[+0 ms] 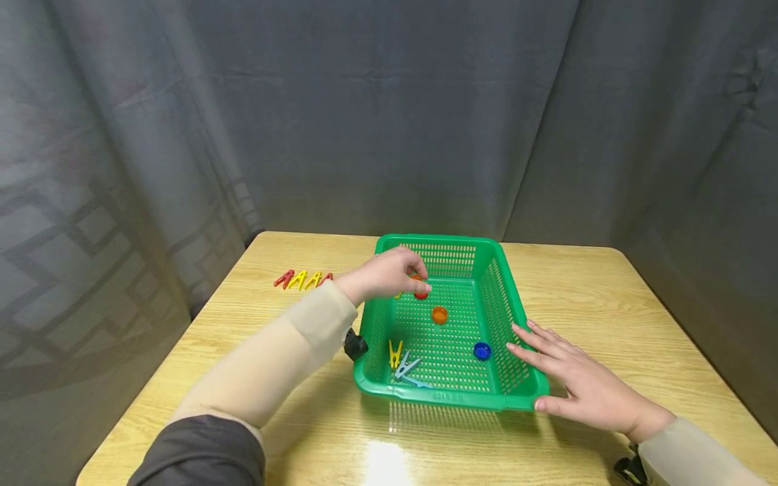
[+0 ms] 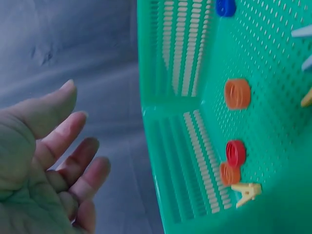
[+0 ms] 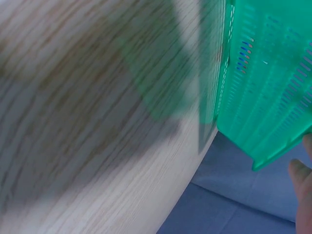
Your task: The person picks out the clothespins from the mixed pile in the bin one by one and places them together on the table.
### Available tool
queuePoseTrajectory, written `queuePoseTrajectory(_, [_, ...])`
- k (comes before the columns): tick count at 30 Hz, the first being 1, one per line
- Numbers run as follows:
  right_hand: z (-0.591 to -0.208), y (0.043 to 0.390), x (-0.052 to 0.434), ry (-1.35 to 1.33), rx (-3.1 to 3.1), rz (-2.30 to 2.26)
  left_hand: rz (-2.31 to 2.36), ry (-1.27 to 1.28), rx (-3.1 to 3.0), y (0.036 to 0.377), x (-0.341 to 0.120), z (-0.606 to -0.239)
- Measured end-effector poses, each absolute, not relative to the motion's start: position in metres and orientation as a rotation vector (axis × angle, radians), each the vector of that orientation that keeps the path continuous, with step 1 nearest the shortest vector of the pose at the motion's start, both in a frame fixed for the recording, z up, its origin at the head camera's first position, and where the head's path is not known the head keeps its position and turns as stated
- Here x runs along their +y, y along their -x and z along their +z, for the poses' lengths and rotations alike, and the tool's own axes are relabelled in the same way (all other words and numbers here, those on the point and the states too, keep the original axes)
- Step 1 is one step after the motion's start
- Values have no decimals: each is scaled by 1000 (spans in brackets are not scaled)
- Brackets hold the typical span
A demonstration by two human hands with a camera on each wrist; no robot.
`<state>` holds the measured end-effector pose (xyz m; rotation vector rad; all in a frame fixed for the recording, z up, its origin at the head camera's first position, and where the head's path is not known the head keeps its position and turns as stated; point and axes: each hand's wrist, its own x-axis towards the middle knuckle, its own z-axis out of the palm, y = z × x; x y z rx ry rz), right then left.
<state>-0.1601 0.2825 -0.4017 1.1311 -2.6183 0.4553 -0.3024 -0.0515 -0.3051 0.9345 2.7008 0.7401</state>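
Note:
My left hand (image 1: 389,275) hovers over the far left part of a green basket (image 1: 437,397), its fingers loosely bent. Nothing is between them in the left wrist view. Below it lie a red cap (image 2: 236,153), an orange cap (image 2: 229,173) and a yellow clothespin (image 2: 247,192). Another orange cap (image 1: 440,314) lies mid-basket, and a blue cap (image 1: 482,350) sits toward the right wall. At the near left are a yellow clothespin (image 1: 395,353) and light blue clothespins (image 1: 404,366). My right hand (image 1: 577,381) rests on the basket's right rim near the front corner, fingers spread.
Outside the basket, to its left, red clothespins (image 1: 283,279) and yellow clothespins (image 1: 298,279) lie in a row on the wooden table (image 1: 261,324). The left forearm partly covers the row's right end. A grey curtain (image 1: 365,135) hangs behind the table.

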Motion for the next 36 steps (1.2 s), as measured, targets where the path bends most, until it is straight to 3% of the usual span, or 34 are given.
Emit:
queuePoseTrajectory(11, [-404, 159, 285, -1121, -2638, 458, 183, -1281, 2408, 295, -1, -325])
queuePoseTrajectory(36, [-404, 162, 284, -1136, -2605, 449, -531, -1081, 2233, 293, 8, -369])
